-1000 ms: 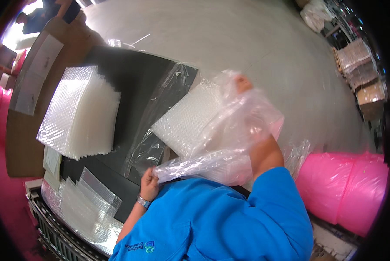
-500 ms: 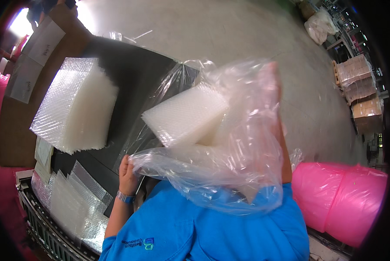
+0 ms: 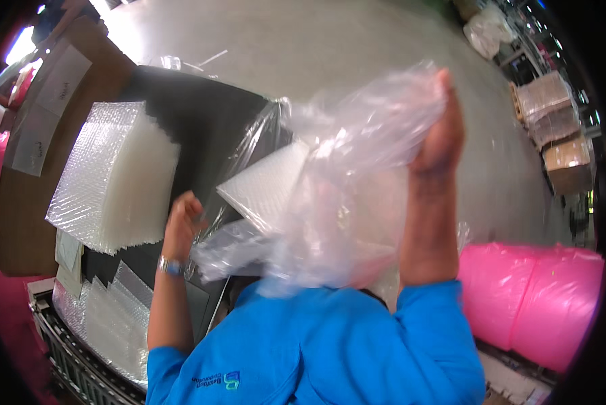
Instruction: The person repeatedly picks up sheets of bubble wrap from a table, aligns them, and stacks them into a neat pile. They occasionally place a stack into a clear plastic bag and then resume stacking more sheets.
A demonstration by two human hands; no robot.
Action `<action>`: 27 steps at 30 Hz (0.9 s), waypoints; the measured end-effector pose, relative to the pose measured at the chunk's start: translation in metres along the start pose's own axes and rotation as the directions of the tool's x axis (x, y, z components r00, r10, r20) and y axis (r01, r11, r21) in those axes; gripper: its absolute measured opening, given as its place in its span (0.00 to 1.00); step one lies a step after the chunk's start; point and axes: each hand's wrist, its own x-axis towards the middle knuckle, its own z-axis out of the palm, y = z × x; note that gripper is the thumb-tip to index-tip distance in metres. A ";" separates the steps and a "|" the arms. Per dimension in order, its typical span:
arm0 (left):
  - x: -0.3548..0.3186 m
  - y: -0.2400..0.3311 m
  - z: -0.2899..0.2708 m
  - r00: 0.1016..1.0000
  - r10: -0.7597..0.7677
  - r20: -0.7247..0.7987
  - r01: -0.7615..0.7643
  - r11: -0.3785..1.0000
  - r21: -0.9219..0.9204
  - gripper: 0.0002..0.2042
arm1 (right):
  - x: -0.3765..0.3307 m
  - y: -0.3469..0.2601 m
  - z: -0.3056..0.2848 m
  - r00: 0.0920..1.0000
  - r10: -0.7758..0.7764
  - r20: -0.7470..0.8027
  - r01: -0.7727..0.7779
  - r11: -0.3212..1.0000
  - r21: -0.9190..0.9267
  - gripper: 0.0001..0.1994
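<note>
A large clear plastic bag [image 3: 377, 128] is bunched and blurred in front of me, draped over part of a stack of white bubble-wrap sheets [image 3: 266, 185]. My right hand [image 3: 442, 131] is raised at the bag's upper right end, closed on the film; its fingertips are partly lost in blur. Near the bag's lower left end, my left hand [image 3: 183, 219] has its fingers curled. Whether any film is in them is hidden. To the left of that hand, a taller bubble-wrap stack [image 3: 107, 175] rests on the dark work surface [image 3: 198, 108].
Loose bubble-wrap sheets [image 3: 117, 314] lie at lower left above a dark ribbed crate edge [image 3: 63, 344]. A brown cardboard panel [image 3: 29, 209] borders the left side. To my right is a pink wrapped roll [image 3: 529, 297]. Wrapped boxes [image 3: 549, 111] stand on the far right.
My right hand has come out from behind the film and pulled the bag upward. My left hand has moved slightly up and left, away from the bag's edge. The bag is more bunched.
</note>
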 end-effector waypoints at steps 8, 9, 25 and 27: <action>0.116 -0.115 0.056 0.947 -0.200 0.253 0.185 0.979 0.082 0.32 | -0.067 0.040 -0.078 0.984 -0.070 0.164 0.178 0.439 -0.881 0.47; 0.115 -0.129 0.071 0.899 -0.205 0.386 0.171 0.978 0.120 0.32 | -0.092 0.042 -0.095 0.997 0.018 0.076 0.072 0.149 -0.986 0.51; 0.011 -0.112 0.110 0.607 -0.528 0.594 -0.108 0.685 0.720 0.25 | -0.158 0.004 -0.149 0.714 -0.176 -0.677 0.248 0.969 0.009 0.10; -0.003 -0.113 0.100 0.615 -0.549 0.565 -0.056 0.684 0.727 0.24 | -0.149 -0.015 -0.141 0.693 -0.340 -0.636 0.420 0.907 -0.027 0.09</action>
